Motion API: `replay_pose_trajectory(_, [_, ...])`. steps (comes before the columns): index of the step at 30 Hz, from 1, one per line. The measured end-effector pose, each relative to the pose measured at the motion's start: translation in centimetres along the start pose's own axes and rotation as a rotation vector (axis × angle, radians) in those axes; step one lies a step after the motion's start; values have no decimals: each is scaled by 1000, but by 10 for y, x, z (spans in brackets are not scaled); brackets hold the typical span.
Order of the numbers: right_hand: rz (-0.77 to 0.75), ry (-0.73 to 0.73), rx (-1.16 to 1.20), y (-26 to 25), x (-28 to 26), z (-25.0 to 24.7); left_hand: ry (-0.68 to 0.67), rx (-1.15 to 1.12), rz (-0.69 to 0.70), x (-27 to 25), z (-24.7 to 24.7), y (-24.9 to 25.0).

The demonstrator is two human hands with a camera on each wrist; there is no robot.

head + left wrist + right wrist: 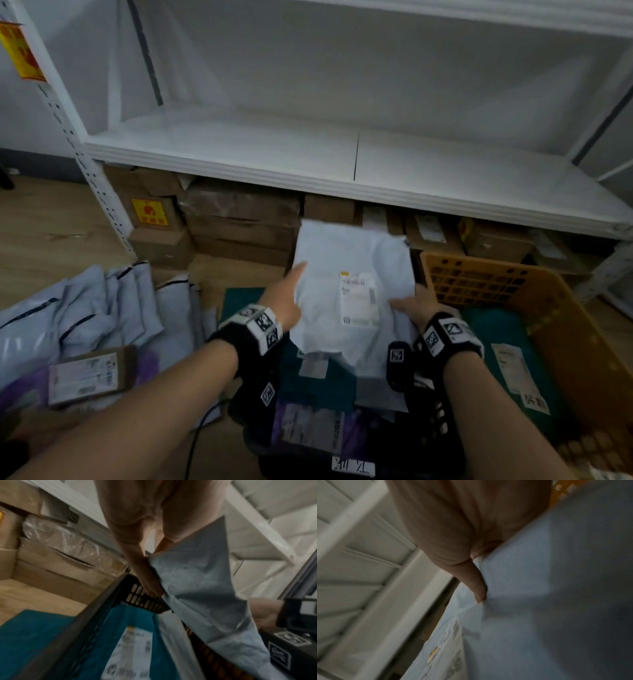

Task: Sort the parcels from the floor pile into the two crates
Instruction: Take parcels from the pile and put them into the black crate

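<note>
Both hands hold up a pale grey mailer with a white label facing me. My left hand pinches its left edge, thumb on top. My right hand pinches the right edge the same way. The mailer hangs over a black crate that holds a teal parcel and a purple one. To the right stands an orange crate with a teal parcel inside. In the wrist views, the left thumb and right thumb lie on the mailer.
The floor pile lies at the left: grey mailers, a labelled brown box and a purple parcel. A white shelf runs across ahead, with cardboard boxes stacked beneath it. A shelf post rises at the left.
</note>
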State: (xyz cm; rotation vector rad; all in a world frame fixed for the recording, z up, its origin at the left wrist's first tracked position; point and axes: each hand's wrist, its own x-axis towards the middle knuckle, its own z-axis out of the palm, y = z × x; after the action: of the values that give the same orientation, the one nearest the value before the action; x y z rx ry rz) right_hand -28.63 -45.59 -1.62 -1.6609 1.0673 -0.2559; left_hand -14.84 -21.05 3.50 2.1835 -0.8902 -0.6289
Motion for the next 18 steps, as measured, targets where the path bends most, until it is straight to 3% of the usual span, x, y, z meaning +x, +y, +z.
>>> replay_pose_trajectory(5, [84,16,-131,56,17,23,-221,393,-125,11,39,-21])
replay_pose_trajectory(10, [154,-78,-311,68,26,47,-193,526,-56,36,51,-8])
replay_pose_trajectory(12, [174,-49,-438,68,27,55,-214,519,-50,55,60,1])
replay_pose_trajectory(14, [69,86,-708,63,27,59,-251,521,-82,79,73,8])
replay_pose_trajectory(15, [-36,87,-845,62,28,61,-287,528,-99,90,81,11])
replay_pose_trajectory(16, [-135,3,-964,62,30,65,-336,540,-116,101,92,10])
replay_pose_trajectory(18, [-194,-291,-1166,61,36,74,-466,598,-167,115,111,3])
